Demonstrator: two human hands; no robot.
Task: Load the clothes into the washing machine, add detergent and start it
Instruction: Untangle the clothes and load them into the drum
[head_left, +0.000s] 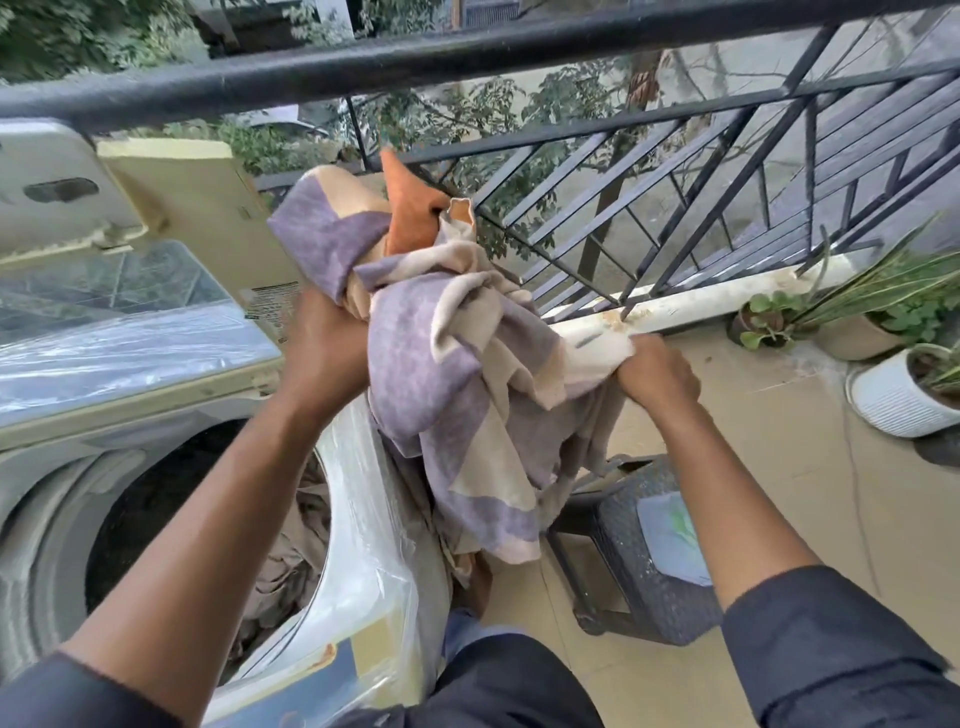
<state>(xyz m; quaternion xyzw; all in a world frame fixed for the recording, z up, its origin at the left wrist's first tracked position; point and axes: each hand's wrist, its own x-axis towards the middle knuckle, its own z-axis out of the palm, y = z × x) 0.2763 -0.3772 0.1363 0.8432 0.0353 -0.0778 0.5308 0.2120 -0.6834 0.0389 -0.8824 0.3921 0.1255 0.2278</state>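
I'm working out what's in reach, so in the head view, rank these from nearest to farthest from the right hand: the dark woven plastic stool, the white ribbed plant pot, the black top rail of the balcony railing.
From the right hand:
1. Dark woven plastic stool, just below it.
2. White ribbed plant pot, on the floor to its right.
3. Black top rail, high up, beyond the cloth.

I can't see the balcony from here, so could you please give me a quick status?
Left hand and right hand both grip the purple and beige cloth, held up. Washer drum open below left, clothes inside. Nothing blocking.
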